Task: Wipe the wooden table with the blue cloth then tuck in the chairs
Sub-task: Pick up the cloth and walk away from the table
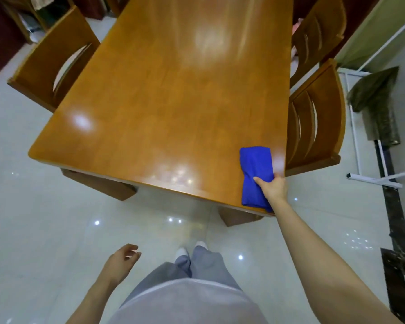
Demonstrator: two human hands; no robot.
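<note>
"Two hands show. What has the right hand (275,189) got?"

"It grips the cloth (255,169). The thumb lies across the top of the blue fabric. The other fingers are on the cloth's right side, and how they lie cannot be made out."

"And where is the cloth?"

"It lies folded on the near right corner of the table (173,90). Its near end reaches the table's front edge, and its far end lies flat on the wood."

"And the left hand (121,263)?"

"It hangs low over the floor (33,206), well apart from the table. The fingers are loosely curled, the palm is half open, and it holds nothing."

"What of the chairs?"

"Three show. The left chair (54,59) stands at an angle beside the table's left edge. The near right chair (313,122) has its back just beside the right edge, close to the cloth. The far right chair (318,31) is behind it along the same edge."
</note>
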